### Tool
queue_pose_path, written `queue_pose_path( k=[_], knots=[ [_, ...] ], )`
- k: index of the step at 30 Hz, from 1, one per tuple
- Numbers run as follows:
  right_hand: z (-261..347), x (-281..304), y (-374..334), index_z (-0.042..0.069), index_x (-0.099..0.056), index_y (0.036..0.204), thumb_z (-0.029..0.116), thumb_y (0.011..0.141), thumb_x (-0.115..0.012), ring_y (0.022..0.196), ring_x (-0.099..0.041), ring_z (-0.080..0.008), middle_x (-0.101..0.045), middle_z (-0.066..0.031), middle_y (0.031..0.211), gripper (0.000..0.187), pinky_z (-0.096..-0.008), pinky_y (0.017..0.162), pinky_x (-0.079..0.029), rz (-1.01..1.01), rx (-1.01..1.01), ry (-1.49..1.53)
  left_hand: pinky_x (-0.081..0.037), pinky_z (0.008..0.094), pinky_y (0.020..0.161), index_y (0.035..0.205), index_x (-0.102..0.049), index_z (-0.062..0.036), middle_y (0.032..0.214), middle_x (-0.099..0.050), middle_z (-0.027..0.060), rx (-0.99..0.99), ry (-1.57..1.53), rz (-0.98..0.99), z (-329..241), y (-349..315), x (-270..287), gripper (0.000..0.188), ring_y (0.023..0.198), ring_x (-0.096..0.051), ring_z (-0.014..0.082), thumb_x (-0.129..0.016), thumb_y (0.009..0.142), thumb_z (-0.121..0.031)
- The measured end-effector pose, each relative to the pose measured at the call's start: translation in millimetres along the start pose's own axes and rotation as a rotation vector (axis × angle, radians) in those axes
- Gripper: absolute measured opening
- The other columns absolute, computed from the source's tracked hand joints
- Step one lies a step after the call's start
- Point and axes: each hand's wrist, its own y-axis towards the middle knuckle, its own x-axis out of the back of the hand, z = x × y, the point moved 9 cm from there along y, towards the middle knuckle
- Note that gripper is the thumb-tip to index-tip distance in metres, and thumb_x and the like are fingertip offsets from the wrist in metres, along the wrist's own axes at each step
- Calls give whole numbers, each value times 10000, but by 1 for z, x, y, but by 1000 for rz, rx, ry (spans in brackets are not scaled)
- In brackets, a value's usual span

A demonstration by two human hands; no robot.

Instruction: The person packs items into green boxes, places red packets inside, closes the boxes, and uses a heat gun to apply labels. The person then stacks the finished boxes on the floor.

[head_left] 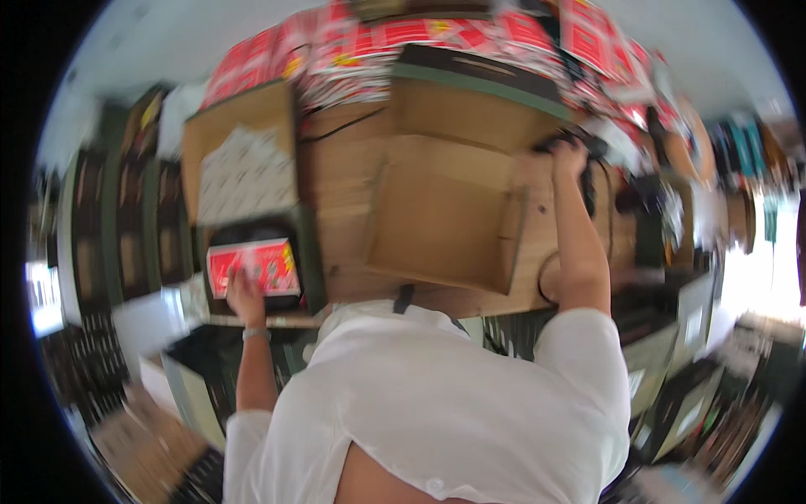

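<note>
My left hand (245,298) reaches over the front edge of an open dark green box (312,260) at the left. Its fingers lie on a red printed card (277,267), which rests on a black insert inside. White patterned paper (248,176) lines that box's raised lid. At the right, my right hand (571,157) is closed around a black object (592,144); blur hides its kind. This hand is beside the far right corner of a larger open box (445,214), brown inside and bare, its dark lid (478,76) tipped back.
Stacks of red printed packets (403,38) line the back of the wooden table (344,185). A black cable (344,126) crosses it. Dark boxes (130,227) stand in a row at the left. More cartons (672,353) stand at the right. Another person's arm (697,139) shows at the far right.
</note>
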Motion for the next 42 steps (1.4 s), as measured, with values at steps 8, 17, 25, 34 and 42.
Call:
queue_pose_path(
  k=[8, 17, 25, 34, 42],
  knots=[
    [304, -96, -347, 2, -486, 1189, -5, 948, -557, 910, -580, -170, -574, -101, 1027, 251, -274, 768, -511, 132, 1287, 460, -416, 467, 1038, 1179, -669, -106, 1342, -564, 161, 113, 32, -42, -11, -11, 12, 351, 1211, -521, 371, -601, 837, -137],
    [141, -468, -485, 117, -634, 1243, 296, 857, -684, 1095, -595, -315, -650, -168, 1149, 428, -401, 959, -463, 1163, 651, -511, -394, 477, 1039, 1191, -658, -109, 1331, -562, 164, 140, -57, -63, -14, -8, 26, 359, 1226, -493, 373, -611, 841, -177],
    [30, -577, -454, 195, -615, 1331, 390, 856, -673, 1170, -573, -350, -611, -141, 1301, 516, -425, 988, -441, 1166, -2, -487, -263, 527, 1137, 1317, -570, -113, 1441, -453, 181, 105, -118, 22, -11, -11, 22, 475, 1340, -399, 370, -596, 876, -287],
    [215, -377, -638, 124, -682, 1204, 72, 873, -639, 1202, -571, -288, -639, -98, 1223, 338, -398, 1029, -390, 1324, 1085, -246, -465, 358, 947, 1278, -532, -10, 1182, -630, 164, 517, -1146, -134, 61, 0, 17, 342, 1087, -602, 257, -538, 990, -195],
    [193, -233, -702, 76, -720, 1129, 67, 874, -661, 1205, -575, -256, -671, -89, 1184, 262, -373, 1035, -379, 1419, 719, -303, -375, 535, 1066, 1486, -344, -113, 1448, -477, 95, 651, -2311, 716, 37, 51, 38, 784, 1315, -465, 310, -437, 940, -668]
  ],
)
